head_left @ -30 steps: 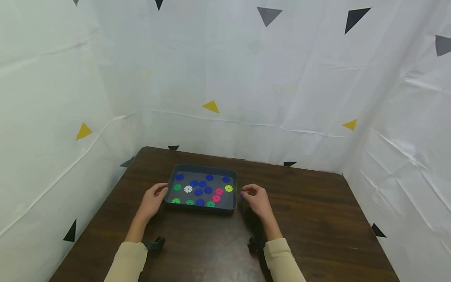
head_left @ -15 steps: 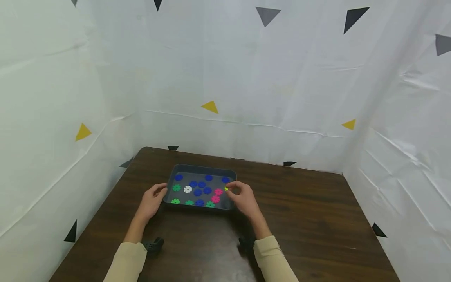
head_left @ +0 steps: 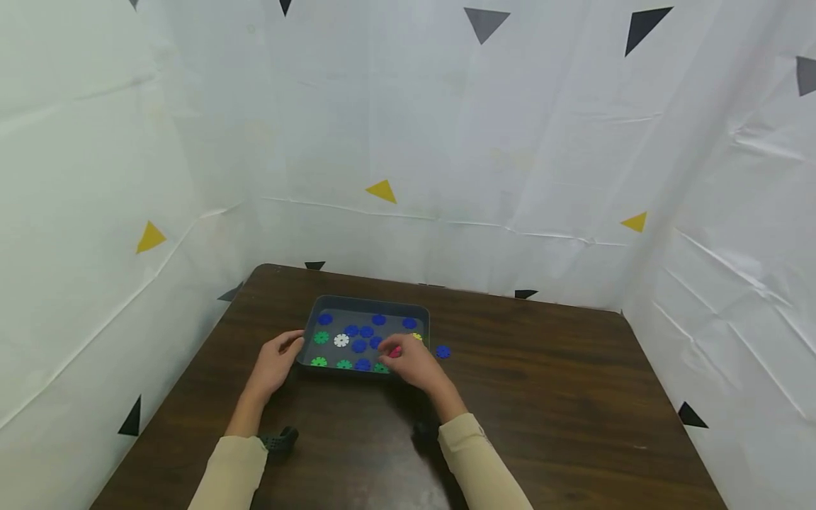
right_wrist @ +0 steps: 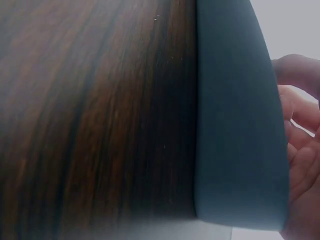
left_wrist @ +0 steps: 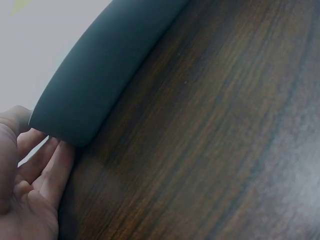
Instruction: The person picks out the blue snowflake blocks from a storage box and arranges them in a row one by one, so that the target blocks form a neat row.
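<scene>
My left hand (head_left: 274,363) is curled, holding dark-grey rectangular tray (head_left: 395,309). Right hand (head_left: 416,363) half-curled over pink notched disc (head_left: 395,351); I can't tell if pinched. Blue notched disc (head_left: 443,351) just right.

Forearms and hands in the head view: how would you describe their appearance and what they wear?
The left sleeve and right sleeve are long, plain and pale cream. The left hand and right hand wear no gloves. A dark, rounded piece sits by each wrist; no cables show.
</scene>
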`<state>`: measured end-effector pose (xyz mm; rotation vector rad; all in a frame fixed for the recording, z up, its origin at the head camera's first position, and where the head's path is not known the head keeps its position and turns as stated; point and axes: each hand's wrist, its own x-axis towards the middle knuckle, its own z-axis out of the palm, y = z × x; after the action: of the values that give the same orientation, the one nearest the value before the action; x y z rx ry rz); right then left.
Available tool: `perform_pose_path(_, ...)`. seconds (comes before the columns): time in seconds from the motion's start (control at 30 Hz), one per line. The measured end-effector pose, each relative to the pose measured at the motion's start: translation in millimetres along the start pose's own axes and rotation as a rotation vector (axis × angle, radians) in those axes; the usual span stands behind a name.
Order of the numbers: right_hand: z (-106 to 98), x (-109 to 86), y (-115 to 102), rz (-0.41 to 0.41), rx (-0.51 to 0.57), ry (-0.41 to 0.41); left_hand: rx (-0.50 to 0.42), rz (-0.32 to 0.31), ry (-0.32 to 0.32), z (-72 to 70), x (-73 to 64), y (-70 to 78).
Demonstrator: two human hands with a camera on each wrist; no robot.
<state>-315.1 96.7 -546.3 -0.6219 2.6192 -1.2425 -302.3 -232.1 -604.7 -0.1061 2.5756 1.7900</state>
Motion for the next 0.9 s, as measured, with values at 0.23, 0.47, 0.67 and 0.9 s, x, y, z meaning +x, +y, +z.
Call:
perform_pose_path(0.23,7,8.2,3,-0.012,0.003,-0.093,-0.001,-0.023,-0.013,3.4,-2.2,-1.1)
perform_pose_path(0.47,15,15.8,3,-0.044,-0.072,-0.107,-0.004,-0.025,0.002,3.1,-2.2,1.0)
perform_pose_path(0.67,19,21.8,0,-0.019,-0.189,-0.125,-0.004,-0.032,-0.004,-0.2,-4.2,1.6)
perform_pose_path(0.9,19,25.5,-3,0.003,-0.215,-0.189,0.011,-0.015,-0.005,1.9,-3.6,-2.7)
